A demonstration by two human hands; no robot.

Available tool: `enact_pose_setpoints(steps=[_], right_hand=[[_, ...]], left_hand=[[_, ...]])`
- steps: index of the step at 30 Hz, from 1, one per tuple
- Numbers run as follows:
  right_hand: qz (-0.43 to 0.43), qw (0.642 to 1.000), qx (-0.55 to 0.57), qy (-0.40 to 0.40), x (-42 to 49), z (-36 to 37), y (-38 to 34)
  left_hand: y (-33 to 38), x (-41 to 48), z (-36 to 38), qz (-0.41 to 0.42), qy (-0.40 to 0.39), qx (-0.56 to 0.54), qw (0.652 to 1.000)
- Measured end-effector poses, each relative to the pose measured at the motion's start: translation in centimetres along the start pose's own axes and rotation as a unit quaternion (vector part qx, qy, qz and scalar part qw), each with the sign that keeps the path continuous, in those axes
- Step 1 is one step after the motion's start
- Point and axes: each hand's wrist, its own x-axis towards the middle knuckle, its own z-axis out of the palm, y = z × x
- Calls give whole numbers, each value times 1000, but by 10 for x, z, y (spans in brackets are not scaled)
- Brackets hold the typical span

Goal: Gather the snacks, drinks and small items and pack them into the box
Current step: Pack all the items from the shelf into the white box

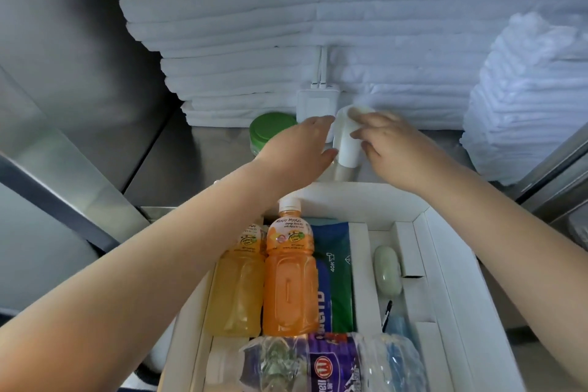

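Note:
A white box (pixel 445 251) with dividers lies below me. In it lie a yellow drink bottle (pixel 237 289), an orange drink bottle (pixel 289 277), a green packet (pixel 339 267), a pale oval case (pixel 386 269) and a water bottle with a purple label (pixel 318 366). Beyond the box, on the steel shelf, stands a white cylindrical container (pixel 346 143). My left hand (pixel 296 153) touches its left side with fingers extended. My right hand (pixel 391 149) grips its top from the right.
A jar with a green lid (pixel 270 130) stands left of the container, and a white charger block (pixel 316 105) with cables sits behind it. Stacked white towels (pixel 318 25) fill the back, with a bagged stack (pixel 525 99) at right. Steel walls flank the shelf.

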Motion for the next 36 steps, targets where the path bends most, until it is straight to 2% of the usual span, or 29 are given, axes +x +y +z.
enact_pose_setpoints(steps=[2,5,15,20,29,36], right_hand=[[-6,1000,-4,12,-1,1,0],[-11,1000,4,18,-3,3,1],[-1,999,26,40,-3,7,3],[-1,999,38,39,-2,8,4],[10,996,67,56,-1,9,5],[6,993,107,51,2,11,10]], left_hand=[[0,19,3,-24,19,16,999],[5,39,10,-36,30,96,994],[12,64,30,-14,89,209,974],[12,67,31,0,103,182,978],[12,61,27,-2,110,58,992],[7,59,26,13,85,-37,996]])
